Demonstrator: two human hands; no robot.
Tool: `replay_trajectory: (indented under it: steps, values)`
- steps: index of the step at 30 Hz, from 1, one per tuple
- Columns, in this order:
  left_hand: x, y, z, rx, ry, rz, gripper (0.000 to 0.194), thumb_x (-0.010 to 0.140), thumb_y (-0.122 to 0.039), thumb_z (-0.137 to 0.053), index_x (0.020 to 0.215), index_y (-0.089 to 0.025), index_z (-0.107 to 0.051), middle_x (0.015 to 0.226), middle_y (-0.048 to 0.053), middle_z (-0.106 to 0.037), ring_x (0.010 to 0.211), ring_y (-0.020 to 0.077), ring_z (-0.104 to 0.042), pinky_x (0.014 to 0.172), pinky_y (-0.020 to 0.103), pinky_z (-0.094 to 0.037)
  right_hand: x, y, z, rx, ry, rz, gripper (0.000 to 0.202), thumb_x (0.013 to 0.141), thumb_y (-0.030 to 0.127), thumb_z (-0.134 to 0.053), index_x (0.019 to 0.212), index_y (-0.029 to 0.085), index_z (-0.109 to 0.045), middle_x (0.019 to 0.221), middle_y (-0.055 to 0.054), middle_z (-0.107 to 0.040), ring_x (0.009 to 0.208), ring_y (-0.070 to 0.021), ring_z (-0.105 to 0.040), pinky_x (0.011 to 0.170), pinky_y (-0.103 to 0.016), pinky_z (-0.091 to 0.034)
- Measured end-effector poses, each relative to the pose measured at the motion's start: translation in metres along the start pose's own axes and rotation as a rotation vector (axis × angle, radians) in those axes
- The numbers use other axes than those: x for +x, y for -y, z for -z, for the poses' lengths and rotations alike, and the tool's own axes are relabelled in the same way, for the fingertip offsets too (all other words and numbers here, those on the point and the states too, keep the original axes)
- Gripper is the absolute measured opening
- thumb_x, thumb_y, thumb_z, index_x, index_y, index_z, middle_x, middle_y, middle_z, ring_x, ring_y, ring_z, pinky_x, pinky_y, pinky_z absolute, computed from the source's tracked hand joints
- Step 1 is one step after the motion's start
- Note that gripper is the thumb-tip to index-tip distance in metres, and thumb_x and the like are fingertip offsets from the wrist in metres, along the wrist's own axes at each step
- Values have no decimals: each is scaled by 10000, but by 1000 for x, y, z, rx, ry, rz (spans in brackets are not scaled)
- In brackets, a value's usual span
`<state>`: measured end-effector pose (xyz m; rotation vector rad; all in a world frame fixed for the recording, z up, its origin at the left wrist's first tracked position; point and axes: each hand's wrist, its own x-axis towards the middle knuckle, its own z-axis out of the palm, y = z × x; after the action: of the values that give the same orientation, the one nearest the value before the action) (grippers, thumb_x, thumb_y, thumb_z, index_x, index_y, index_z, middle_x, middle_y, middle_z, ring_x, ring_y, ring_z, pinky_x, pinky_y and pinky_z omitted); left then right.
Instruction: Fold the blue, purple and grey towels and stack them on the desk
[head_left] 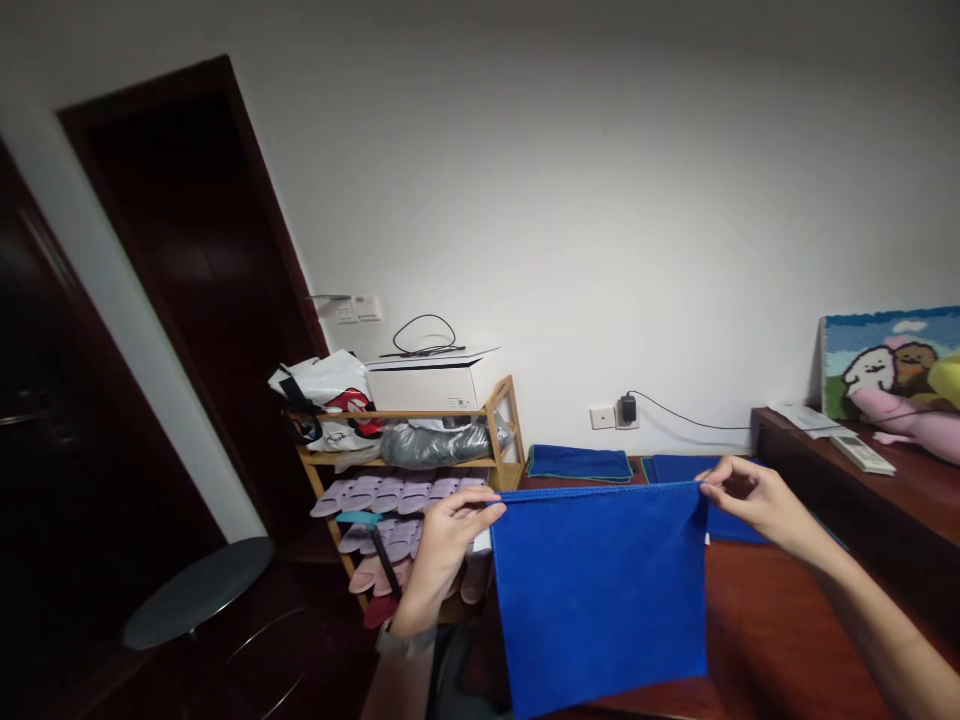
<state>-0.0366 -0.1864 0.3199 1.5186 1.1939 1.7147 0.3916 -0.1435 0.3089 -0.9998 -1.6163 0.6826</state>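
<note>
A blue cloth (604, 590) hangs spread out in front of me, its top edge stretched nearly level between my hands. At its upper left corner my left hand (457, 525) is closed in a pinch. My right hand (750, 497) pinches the upper right corner between thumb and fingers. Behind it, on the reddish-brown table (780, 620), lies a folded blue cloth (577, 462) with a green edge. More blue cloth (739, 525) lies flat behind my right hand, partly covered by it and by the held cloth.
Left of the table stands a wooden rack (499, 440) with several pairs of slippers (390, 492), a white box (424, 385) and a bag (330, 400). A round stool (199, 590) is at lower left. On the right, a raised ledge carries a remote (862, 453) and a pink plush toy (911, 425).
</note>
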Motion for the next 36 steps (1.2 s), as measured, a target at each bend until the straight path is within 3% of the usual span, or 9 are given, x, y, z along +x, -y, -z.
replay_trajectory:
  steps: [5, 9, 12, 17, 24, 31, 36]
  values:
    - [4, -2, -1, -150, 9, 60, 295, 559, -339, -977, 746, -197, -798, 906, 51, -761, 767, 172, -681, 699, 253, -547, -5, 12, 2, 40, -31, -4, 532, 644, 705, -843, 687, 214, -641, 894, -129, -791, 826, -245, -729, 761, -359, -586]
    - [7, -4, -1, -241, 28, 50, 304, 564, -335, -977, 729, -193, -766, 937, 49, -738, 835, 178, -673, 739, 252, -531, -13, 30, 7, 39, -47, -8, 504, 649, 678, -856, 703, 213, -670, 924, -139, -797, 860, -265, -741, 775, -378, -601]
    - [6, -7, -3, -250, 38, 26, 304, 592, -335, -965, 716, -186, -731, 958, 55, -722, 891, 192, -670, 782, 263, -525, -19, 43, 10, 11, -73, 7, 492, 654, 680, -851, 726, 216, -706, 894, -127, -794, 853, -262, -741, 768, -364, -609]
    - [0, -15, -5, -178, 92, -9, 333, 646, -326, -935, 666, -193, -630, 842, 21, -681, 810, 173, -651, 740, 256, -511, -29, 54, 15, -55, -136, 42, 523, 650, 742, -815, 750, 234, -735, 846, -101, -780, 826, -259, -734, 769, -356, -624]
    - [7, -13, -9, -58, 80, -62, 325, 719, -405, -886, 755, -201, -636, 859, 28, -697, 821, 186, -670, 744, 274, -535, -36, 40, 14, -114, -202, 49, 520, 699, 754, -771, 788, 242, -760, 898, -98, -785, 858, -265, -733, 824, -379, -629]
    - [13, 3, -10, -4, 216, -45, 281, 732, -393, -880, 845, -206, -704, 868, 33, -716, 825, 190, -687, 749, 270, -545, -43, 19, 10, -112, -237, -9, 501, 726, 724, -764, 833, 234, -776, 950, -103, -792, 881, -273, -732, 738, -347, -635]
    - [-2, -9, -6, 26, 246, -88, 264, 710, -439, -888, 788, -214, -773, 839, 65, -738, 782, 231, -698, 691, 316, -562, -63, 21, 16, -172, -295, 64, 397, 770, 669, -754, 795, 273, -771, 938, -80, -796, 890, -281, -739, 786, -377, -639]
